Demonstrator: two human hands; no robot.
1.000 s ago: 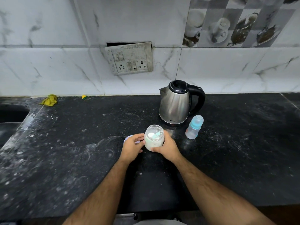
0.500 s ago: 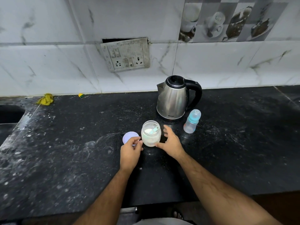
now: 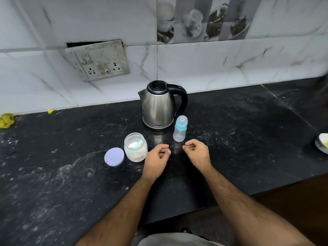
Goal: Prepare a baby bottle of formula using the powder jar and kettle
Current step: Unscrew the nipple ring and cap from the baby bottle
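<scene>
The powder jar (image 3: 135, 147) stands open on the black counter (image 3: 62, 157), with white powder and a pale scoop inside. Its purple lid (image 3: 114, 156) lies flat just left of it. Behind them is the steel kettle (image 3: 159, 107) with a black handle. The baby bottle (image 3: 180, 128), with a blue collar and clear cap, stands upright at the kettle's front right. My left hand (image 3: 157, 157) hovers right of the jar, fingers loosely curled, holding nothing. My right hand (image 3: 197, 153) hovers just in front of the bottle, also loosely curled and holding nothing.
A bowl (image 3: 322, 142) shows at the right edge of the counter. A yellow cloth (image 3: 6, 120) lies at the far left by the wall. A socket panel (image 3: 99, 61) hangs on the tiled wall. The counter's front edge (image 3: 266, 189) runs below my right forearm.
My right hand let go of the jar and my left hand left the lid. Both hands moved right, to in front of the bottle. The jar, lid, kettle and bottle stayed put.
</scene>
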